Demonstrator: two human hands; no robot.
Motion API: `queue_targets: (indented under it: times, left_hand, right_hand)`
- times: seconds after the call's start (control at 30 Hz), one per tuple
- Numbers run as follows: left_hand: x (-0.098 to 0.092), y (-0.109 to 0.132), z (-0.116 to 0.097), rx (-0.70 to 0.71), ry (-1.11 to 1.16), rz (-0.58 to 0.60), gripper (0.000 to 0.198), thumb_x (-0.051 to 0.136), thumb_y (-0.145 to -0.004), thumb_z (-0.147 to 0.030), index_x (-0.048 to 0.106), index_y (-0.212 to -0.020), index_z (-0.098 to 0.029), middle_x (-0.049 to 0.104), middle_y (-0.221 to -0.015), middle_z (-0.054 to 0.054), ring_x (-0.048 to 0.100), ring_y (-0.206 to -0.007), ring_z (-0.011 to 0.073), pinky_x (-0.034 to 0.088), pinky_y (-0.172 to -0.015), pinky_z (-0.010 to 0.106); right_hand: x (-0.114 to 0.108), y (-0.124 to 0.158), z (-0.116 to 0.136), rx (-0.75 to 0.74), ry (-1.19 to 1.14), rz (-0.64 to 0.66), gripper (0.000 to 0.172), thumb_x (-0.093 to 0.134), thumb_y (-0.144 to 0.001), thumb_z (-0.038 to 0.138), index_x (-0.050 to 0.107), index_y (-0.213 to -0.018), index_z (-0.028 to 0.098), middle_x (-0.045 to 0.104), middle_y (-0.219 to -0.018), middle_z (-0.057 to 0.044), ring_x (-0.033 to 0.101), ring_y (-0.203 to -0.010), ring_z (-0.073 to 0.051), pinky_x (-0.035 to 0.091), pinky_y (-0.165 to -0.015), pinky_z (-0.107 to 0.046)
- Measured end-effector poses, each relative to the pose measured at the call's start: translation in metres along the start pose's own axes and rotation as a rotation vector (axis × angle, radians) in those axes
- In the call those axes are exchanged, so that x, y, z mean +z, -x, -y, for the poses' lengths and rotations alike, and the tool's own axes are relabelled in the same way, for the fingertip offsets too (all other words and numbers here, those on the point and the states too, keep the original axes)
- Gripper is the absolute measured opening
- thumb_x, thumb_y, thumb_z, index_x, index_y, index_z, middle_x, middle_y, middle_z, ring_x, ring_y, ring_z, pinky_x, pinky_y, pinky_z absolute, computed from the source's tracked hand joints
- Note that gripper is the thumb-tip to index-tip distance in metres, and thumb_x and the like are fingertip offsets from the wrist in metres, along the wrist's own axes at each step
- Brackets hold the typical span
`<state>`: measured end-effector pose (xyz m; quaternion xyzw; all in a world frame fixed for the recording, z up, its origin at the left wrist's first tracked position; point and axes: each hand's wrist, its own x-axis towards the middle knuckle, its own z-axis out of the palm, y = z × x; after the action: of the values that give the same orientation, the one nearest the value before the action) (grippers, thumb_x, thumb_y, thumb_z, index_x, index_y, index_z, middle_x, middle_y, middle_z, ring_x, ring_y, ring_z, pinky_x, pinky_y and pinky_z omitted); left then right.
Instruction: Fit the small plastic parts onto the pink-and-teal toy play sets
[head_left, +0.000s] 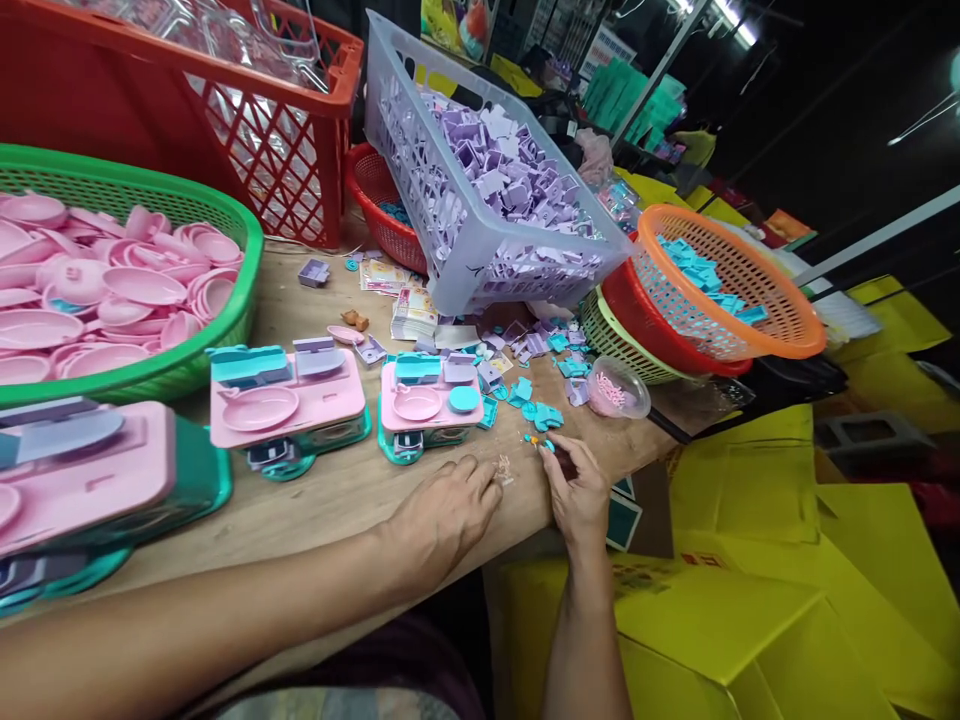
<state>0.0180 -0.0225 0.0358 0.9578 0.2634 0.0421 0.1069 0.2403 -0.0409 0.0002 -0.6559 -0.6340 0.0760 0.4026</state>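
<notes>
My left hand (450,510) rests on the wooden table with its fingers curled together, tips beside a few tiny pale pin-like bits (504,468). Whatever its fingertips may hold is hidden. Close by on the right, my right hand (579,488) pinches a small blue piece (550,446) between thumb and finger. A tiny orange bit (533,440) lies just left of that piece. Beyond both hands are loose turquoise plastic parts (541,415) and a clear round tub (616,388) of small pink pieces. A pink-and-teal toy set (429,405) stands nearest my left hand.
More toy sets (289,405) line the table's left side. A green basket (251,270) of pink toy dishes, a red crate (330,150), a translucent crate (480,245) of lilac parts and an orange basket (795,300) surround the work area. Yellow cartons (720,610) stand at right.
</notes>
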Motion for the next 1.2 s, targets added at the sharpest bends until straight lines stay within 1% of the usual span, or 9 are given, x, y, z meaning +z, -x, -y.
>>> queue_targets:
  times: [0.1, 0.27, 0.4, 0.5, 0.67, 0.77, 0.9, 1.1, 1.2]
  left_hand:
    - [0.001, 0.01, 0.0, -0.085, 0.098, -0.042, 0.047, 0.05, -0.077, -0.007, 0.046, -0.124, -0.01, 0.053, -0.112, 0.012, 0.053, -0.098, 0.0232, 0.049, -0.083, 0.034]
    - [0.001, 0.015, 0.004, -0.253, 0.114, -0.095, 0.043, 0.057, -0.087, -0.029, 0.045, -0.123, -0.009, 0.05, -0.113, 0.014, 0.054, -0.102, 0.0264, 0.051, -0.082, 0.037]
    - [0.002, 0.011, 0.005, -0.243, 0.158, -0.069, 0.021, 0.055, -0.088, -0.025, 0.055, -0.103, -0.011, 0.052, -0.111, 0.014, 0.054, -0.1, 0.0269, 0.05, -0.084, 0.039]
    - [0.003, 0.016, 0.008, -0.249, 0.276, -0.111, 0.017, 0.057, -0.085, -0.02, 0.053, -0.098, -0.011, 0.054, -0.107, 0.013, 0.055, -0.097, 0.0255, 0.049, -0.082, 0.038]
    - [-0.004, 0.047, 0.016, -0.412, 0.754, -0.115, 0.017, 0.055, -0.084, -0.02, 0.046, -0.099, -0.016, 0.054, -0.072, 0.0, 0.053, -0.065, 0.0156, 0.043, -0.057, 0.026]
    - [-0.006, 0.067, 0.022, -0.51, 1.174, -0.098, 0.02, 0.053, -0.087, -0.029, 0.044, -0.1, -0.018, 0.05, -0.067, -0.004, 0.052, -0.058, 0.0125, 0.042, -0.051, 0.023]
    - [-0.009, 0.084, 0.032, -0.627, 1.664, -0.098, 0.036, 0.064, -0.079, -0.032, 0.045, -0.102, -0.014, 0.055, -0.078, -0.001, 0.06, -0.067, 0.0128, 0.051, -0.059, 0.024]
    - [-0.01, 0.095, 0.041, -0.721, 1.798, -0.15, 0.043, 0.075, -0.071, -0.034, 0.054, -0.101, -0.01, 0.06, -0.081, 0.002, 0.064, -0.068, 0.013, 0.051, -0.06, 0.023]
    - [-0.008, 0.096, 0.043, -0.723, 1.803, -0.165, 0.043, 0.075, -0.071, -0.037, 0.056, -0.099, -0.01, 0.06, -0.077, 0.002, 0.064, -0.067, 0.0126, 0.05, -0.058, 0.021]
  right_hand:
    - [0.003, 0.013, 0.021, 0.068, -0.128, 0.018, 0.02, 0.062, -0.087, 0.03, 0.064, -0.105, 0.022, 0.064, -0.092, -0.003, 0.061, -0.077, -0.015, 0.051, -0.07, -0.029]
    - [0.016, 0.024, 0.043, -0.06, -0.085, 0.186, 0.013, 0.06, -0.089, 0.028, 0.067, -0.098, 0.023, 0.064, -0.1, -0.005, 0.057, -0.097, -0.019, 0.047, -0.088, -0.037]
    - [0.019, 0.025, 0.043, -0.034, 0.015, 0.148, 0.018, 0.056, -0.091, 0.029, 0.069, -0.103, 0.023, 0.061, -0.096, -0.006, 0.055, -0.095, -0.02, 0.045, -0.086, -0.037]
    - [0.018, 0.029, 0.045, 0.032, -0.027, 0.182, 0.019, 0.055, -0.092, 0.03, 0.068, -0.103, 0.022, 0.06, -0.09, -0.005, 0.056, -0.086, -0.018, 0.047, -0.078, -0.033]
    - [0.025, 0.038, 0.061, 0.112, -0.205, 0.247, 0.015, 0.058, -0.09, 0.032, 0.067, -0.097, 0.022, 0.06, -0.082, -0.002, 0.055, -0.07, -0.013, 0.046, -0.063, -0.026]
    - [0.032, 0.038, 0.069, 0.017, -0.174, 0.337, 0.018, 0.053, -0.093, 0.029, 0.068, -0.101, 0.023, 0.065, -0.09, -0.004, 0.059, -0.083, -0.017, 0.048, -0.077, -0.031]
    - [0.038, 0.037, 0.073, -0.029, -0.148, 0.331, 0.025, 0.045, -0.096, 0.026, 0.065, -0.111, 0.023, 0.067, -0.105, -0.006, 0.06, -0.098, -0.018, 0.045, -0.093, -0.037]
    - [0.045, 0.037, 0.083, -0.03, -0.041, 0.318, 0.023, 0.056, -0.091, 0.032, 0.063, -0.11, 0.021, 0.066, -0.089, -0.003, 0.059, -0.081, -0.018, 0.034, -0.105, -0.048]
    - [0.048, 0.036, 0.092, -0.033, -0.037, 0.299, 0.017, 0.053, -0.093, 0.031, 0.065, -0.099, 0.021, 0.064, -0.086, -0.003, 0.058, -0.083, -0.018, 0.04, -0.096, -0.043]
